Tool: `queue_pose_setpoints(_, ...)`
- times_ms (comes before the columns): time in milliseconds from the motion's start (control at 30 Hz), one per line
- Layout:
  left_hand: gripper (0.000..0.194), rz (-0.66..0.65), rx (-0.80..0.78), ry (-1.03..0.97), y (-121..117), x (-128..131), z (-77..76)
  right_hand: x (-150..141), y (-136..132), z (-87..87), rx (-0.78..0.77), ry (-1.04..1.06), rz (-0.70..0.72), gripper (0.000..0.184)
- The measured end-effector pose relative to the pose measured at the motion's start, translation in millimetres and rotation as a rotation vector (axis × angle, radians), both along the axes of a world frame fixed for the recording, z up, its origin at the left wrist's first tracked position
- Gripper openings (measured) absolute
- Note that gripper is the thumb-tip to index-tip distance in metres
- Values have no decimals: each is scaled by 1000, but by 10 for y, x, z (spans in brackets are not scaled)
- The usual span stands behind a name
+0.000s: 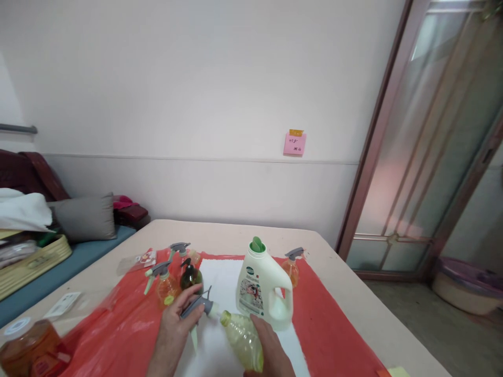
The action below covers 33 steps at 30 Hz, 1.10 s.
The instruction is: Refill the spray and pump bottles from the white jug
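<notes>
My left hand point(178, 322) is closed round a grey spray nozzle point(201, 306), whose pale end points right. In my right hand point(271, 348) is a translucent yellow-green bottle point(242, 337), tilted so its open neck leans toward the nozzle; the two are close together but look apart. Just behind the bottle stands a large pale green detergent jug point(251, 293) with its top uncapped and something green in the mouth. A dark green pump bottle point(190, 277) is right behind my left hand, and an orange spray bottle point(167, 288) stands to its left.
Another spray bottle point(179, 248) stands behind those, and an orange one point(291, 269) right of the jug. White paper point(214, 272) lies on red sheeting point(322, 324) over the table point(236, 235). A white-lidded jar point(29, 351) sits at the front left. Behind is a wall point(196, 188).
</notes>
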<state>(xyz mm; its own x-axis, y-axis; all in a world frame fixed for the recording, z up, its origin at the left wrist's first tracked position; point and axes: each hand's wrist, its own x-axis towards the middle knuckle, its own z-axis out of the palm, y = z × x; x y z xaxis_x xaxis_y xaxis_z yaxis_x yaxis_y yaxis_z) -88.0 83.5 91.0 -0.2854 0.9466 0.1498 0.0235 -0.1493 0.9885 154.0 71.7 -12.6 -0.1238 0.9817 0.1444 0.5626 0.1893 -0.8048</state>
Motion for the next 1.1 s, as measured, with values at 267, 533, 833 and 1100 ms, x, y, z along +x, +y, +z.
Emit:
queue_pose_setpoints(267, 61, -68, -118, -20, -7, 120, 50, -119, 33, -212, 46, 111, 29, 100)
queue_pose_setpoints(533, 52, -290, -290, -581, -106, 135, 155, -147, 106, -212, -28, 122, 27, 99)
queue_pose_setpoints(833, 39, -386, -303, -537, -153, 91, 203, -223, 160, -160, -135, 122, 42, 108)
queue_pose_setpoints(1100, 40, -402, -220, -491, -154, 92, 142, -170, 36, 62, -203, 307, 35, 105)
